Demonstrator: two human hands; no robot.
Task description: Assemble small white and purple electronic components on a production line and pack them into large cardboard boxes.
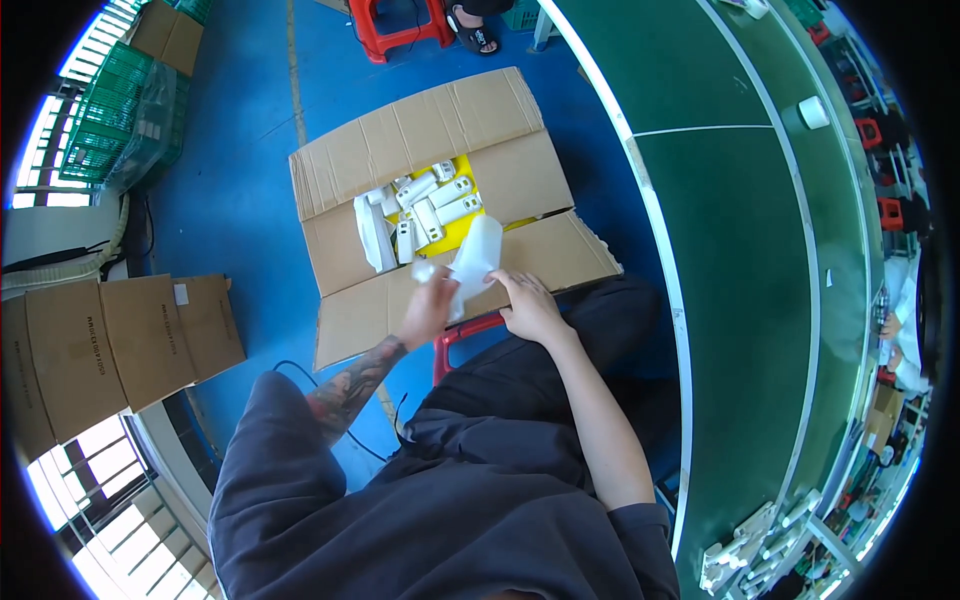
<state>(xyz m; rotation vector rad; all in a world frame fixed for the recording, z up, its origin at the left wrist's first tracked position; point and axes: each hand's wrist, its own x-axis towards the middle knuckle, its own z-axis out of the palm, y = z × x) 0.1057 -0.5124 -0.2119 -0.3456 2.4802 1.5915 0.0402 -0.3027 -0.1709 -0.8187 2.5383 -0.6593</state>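
Observation:
Over the near flap of an open cardboard box [420,115], both hands are at a white translucent sleeve [481,245]. My left hand [430,308] is closed, slightly blurred, around its lower left part. A small white end sticks up above those fingers; I cannot make out whether it belongs to a separate piece. My right hand [530,305] pinches the sleeve's right edge with its fingertips. Inside the box lie several white plastic housings [428,218] with dark openings, on a yellow sheet [460,228]. A white wrapped strip [372,235] leans at the box's left side.
A long green work table [720,270] runs along the right, with a white roll [812,112] on it and white parts at its near end. Closed cartons [140,340] and green crates [105,115] line the left. Beyond the box are a red stool [400,40] and another person's foot.

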